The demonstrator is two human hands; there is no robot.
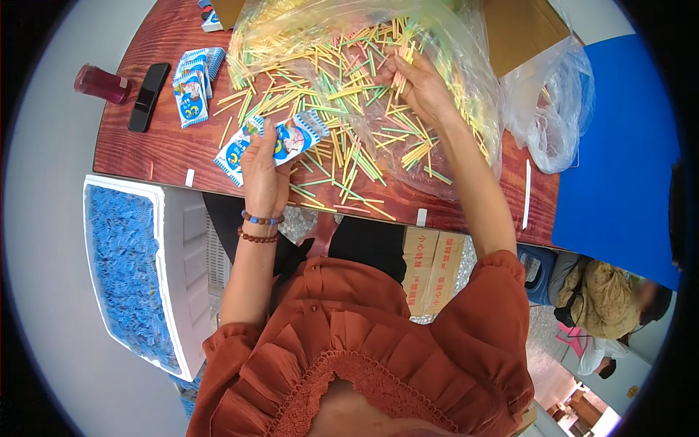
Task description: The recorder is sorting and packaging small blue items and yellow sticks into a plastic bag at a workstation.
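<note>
My left hand (263, 171) is closed on small blue-and-white packets (300, 137) near the table's front edge; the packets stick out on both sides of my thumb. My right hand (422, 86) reaches into a spread of thin yellow, green and pink sticks (302, 95). Its thumb and fingers close on a few yellow sticks (399, 79). The sticks lie scattered in front of and inside a large clear plastic bag (466, 54), whose film rises behind my right hand. Whether the packets are open cannot be made out.
Left on the red-brown wooden table (124, 156) are more packets (193, 98), a black phone (149, 96) and a dark red jar (102, 84). Below stands a white foam box (169, 284) full of blue packets. Rightward are a plastic bag (546, 109), a blue surface (604, 167) and other people.
</note>
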